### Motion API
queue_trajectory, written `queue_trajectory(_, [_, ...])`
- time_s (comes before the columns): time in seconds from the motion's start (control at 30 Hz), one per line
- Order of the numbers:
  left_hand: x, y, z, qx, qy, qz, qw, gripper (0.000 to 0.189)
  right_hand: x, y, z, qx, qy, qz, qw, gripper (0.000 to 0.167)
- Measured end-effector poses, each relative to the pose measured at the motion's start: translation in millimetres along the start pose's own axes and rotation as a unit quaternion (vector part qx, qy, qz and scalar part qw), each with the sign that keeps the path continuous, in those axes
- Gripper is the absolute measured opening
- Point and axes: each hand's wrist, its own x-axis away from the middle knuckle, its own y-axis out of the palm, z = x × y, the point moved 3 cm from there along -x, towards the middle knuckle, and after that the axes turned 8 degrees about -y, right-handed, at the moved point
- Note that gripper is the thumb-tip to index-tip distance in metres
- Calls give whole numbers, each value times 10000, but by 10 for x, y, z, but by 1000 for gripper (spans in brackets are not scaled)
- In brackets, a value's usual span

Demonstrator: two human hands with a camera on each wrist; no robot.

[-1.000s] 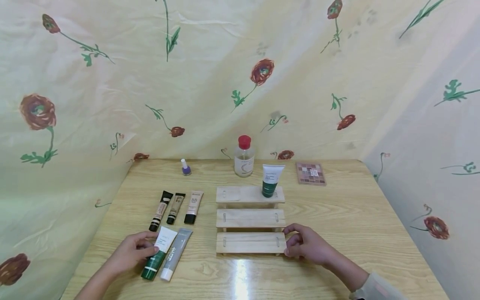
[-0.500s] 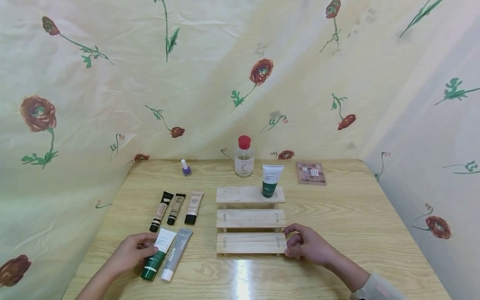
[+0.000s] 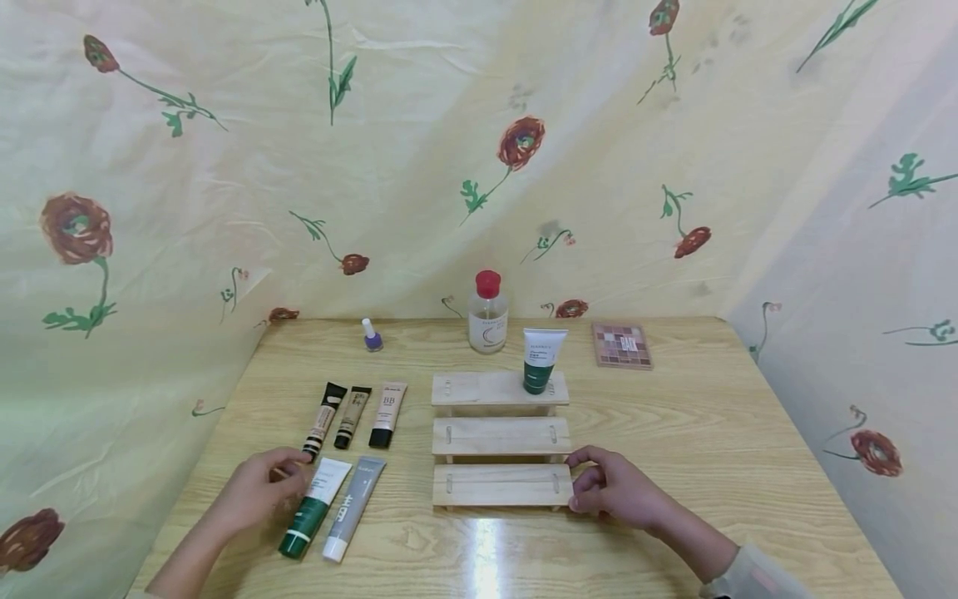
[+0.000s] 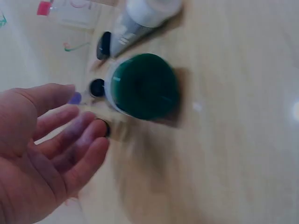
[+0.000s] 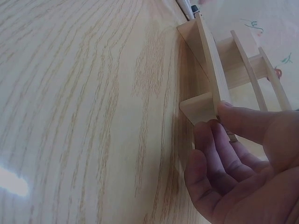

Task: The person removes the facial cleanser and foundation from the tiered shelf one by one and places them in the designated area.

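In the head view my left hand (image 3: 258, 491) is just left of a white-and-green tube (image 3: 316, 506). Its fingers are loosely bent with nothing between them, and the fingertips come right at the black cap end of a slim beige concealer tube (image 3: 326, 414). The left wrist view shows the green cap (image 4: 148, 86) apart from the fingers. A grey tube (image 3: 355, 507) with a white cap lies beside the green one. My right hand (image 3: 617, 492) pinches the right end of the lowest step of a three-tier wooden rack (image 3: 500, 484), thumb above and fingers below in the right wrist view.
Another white-and-green tube (image 3: 540, 359) stands on the rack's top step. Behind it are a red-capped bottle (image 3: 487, 320) and an eyeshadow palette (image 3: 622, 345). Purple nail polish (image 3: 371, 337) stands back left. A tan tube (image 3: 352, 416) and a BB cream tube (image 3: 387, 413) lie left of the rack.
My left hand has let go of the white-and-green tube and shifted slightly up and left, toward the concealer tube. The tube stays on the table. My right hand has not moved.
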Motion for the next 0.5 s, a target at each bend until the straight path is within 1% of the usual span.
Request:
queue_trajectory(0.07, [-36, -33, 107, -85, 383, 198, 9990, 36, 3, 0, -4, -5, 1, 1, 10000, 58])
queue_trajectory(0.13, [-82, -55, 249, -121, 726, 411, 9964, 33, 6, 1, -6, -7, 4, 2, 10000, 58])
queue_trajectory(0.23, [-163, -51, 515, -180, 1200, 620, 9907, 28, 8, -1, -1, 0, 24, 6, 10000, 58])
queue_trajectory(0.27, [-191, -41, 619, -172, 1343, 645, 9887, 27, 9, -3, 2, 13, 33, 12, 10000, 58])
queue_trajectory(0.33, [-261, -1, 824, -146, 1618, 643, 9846, 25, 7, -6, 5, 28, 39, 17, 10000, 58])
queue_trajectory(0.4, [-318, 59, 1052, -107, 1878, 573, 9805, 24, 3, -8, 4, 43, 46, 12, 10000, 59])
queue_trajectory(0.5, [-400, 185, 1368, 53, 2168, 307, 9757, 26, -7, -9, 0, 57, 38, -4, 10000, 59])
